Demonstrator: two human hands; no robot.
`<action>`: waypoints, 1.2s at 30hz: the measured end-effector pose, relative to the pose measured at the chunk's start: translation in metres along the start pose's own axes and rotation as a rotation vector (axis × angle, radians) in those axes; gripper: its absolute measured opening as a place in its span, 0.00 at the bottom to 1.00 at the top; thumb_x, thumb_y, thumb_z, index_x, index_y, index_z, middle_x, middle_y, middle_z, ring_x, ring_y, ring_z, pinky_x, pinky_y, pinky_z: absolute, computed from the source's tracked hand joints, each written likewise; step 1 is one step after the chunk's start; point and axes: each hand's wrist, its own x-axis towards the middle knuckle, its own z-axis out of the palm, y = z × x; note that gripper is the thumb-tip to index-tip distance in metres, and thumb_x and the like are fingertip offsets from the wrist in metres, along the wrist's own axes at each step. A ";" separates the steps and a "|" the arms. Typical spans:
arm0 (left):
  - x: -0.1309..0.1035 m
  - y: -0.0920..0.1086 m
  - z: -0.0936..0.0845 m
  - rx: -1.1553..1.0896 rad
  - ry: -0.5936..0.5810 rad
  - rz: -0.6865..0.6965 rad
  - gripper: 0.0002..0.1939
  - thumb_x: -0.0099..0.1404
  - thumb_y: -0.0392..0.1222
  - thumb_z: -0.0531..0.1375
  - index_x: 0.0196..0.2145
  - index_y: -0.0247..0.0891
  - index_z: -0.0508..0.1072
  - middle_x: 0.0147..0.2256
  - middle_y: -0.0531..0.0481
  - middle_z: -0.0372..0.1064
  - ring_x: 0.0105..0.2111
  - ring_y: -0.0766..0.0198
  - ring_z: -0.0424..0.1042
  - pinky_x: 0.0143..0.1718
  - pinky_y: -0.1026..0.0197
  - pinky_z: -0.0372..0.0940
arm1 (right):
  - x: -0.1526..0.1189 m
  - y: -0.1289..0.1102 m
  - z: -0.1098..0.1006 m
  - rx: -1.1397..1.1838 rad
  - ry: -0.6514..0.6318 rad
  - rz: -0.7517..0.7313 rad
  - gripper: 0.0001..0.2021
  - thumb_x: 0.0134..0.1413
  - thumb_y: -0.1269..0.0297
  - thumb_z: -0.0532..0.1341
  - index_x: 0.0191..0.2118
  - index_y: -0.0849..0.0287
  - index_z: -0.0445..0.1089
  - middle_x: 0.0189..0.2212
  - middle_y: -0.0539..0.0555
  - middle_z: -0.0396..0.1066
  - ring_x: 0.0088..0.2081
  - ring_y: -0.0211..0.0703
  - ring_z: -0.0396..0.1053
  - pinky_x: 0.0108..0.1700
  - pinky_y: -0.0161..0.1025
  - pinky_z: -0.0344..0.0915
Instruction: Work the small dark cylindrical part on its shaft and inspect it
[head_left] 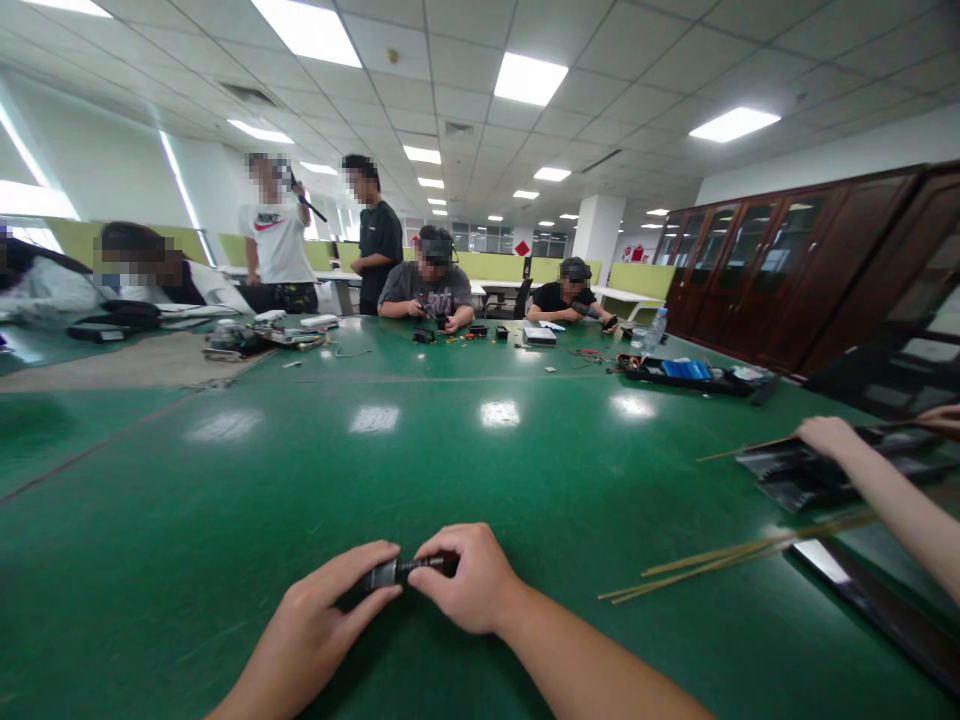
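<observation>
Near the front edge of the green table [450, 460], I have a small dark cylindrical part [385, 574] with a grey band and a ridged or threaded section. My left hand [322, 620] wraps thumb and fingers round its left end. At the other end, my right hand [472, 580] pinches it close to the ridged section. Both ends are partly hidden by my fingers, and the exact kind of part cannot be made out. The two hands are close together, a short gap between their fingertips.
Thin yellowish rods [690, 562] lie to my right, beside a black housing [795, 470] worked on by another person's hands [829, 440]. A long dark panel [862, 590] lies nearer. Across the table are a blue-and-black assembly [682, 371], a bottle [658, 328] and seated people.
</observation>
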 end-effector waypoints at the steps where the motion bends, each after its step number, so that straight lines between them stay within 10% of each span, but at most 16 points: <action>1: 0.000 0.000 0.000 -0.001 0.002 0.003 0.20 0.64 0.50 0.63 0.53 0.48 0.70 0.49 0.51 0.73 0.49 0.57 0.74 0.52 0.56 0.71 | 0.000 0.000 0.000 -0.004 0.000 0.001 0.07 0.51 0.61 0.66 0.36 0.55 0.78 0.30 0.50 0.76 0.31 0.39 0.71 0.35 0.33 0.63; 36: -0.002 -0.006 -0.001 0.021 0.027 -0.009 0.21 0.63 0.51 0.64 0.54 0.48 0.70 0.50 0.51 0.73 0.50 0.56 0.74 0.53 0.55 0.70 | 0.001 -0.003 -0.002 -0.015 0.032 0.005 0.07 0.50 0.63 0.66 0.36 0.55 0.78 0.30 0.50 0.76 0.31 0.40 0.71 0.36 0.34 0.64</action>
